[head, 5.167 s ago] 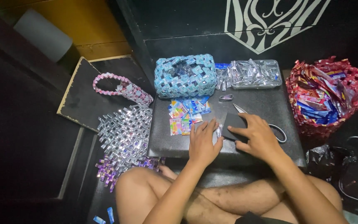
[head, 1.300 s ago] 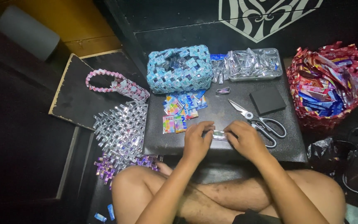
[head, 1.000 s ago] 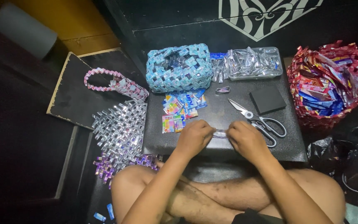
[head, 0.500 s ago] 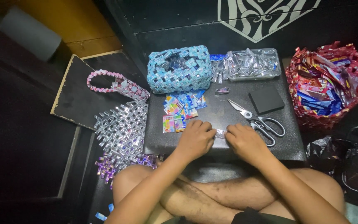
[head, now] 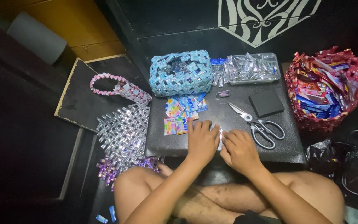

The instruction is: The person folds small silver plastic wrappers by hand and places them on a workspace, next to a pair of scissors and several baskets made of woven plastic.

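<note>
At frame centre, left hand point(head: 202, 143) and right hand point(head: 239, 150) are pinching a small silvery foil strip point(head: 220, 133), grips pressed together, on the dark surface point(head: 228, 112).

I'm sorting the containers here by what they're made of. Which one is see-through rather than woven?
The clear plastic tray of silvery folded wrappers, at the far edge of the black table. The blue woven basket beside it and the red woven basket are opaque.

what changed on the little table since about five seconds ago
The right hand came off the black square pad, which now lies bare near the scissors. Both hands meet at the table's front edge, the left hand beside the right, pressing a small silvery strip between them. The blue woven basket, the red basket and the coloured wrappers kept their places.
</note>
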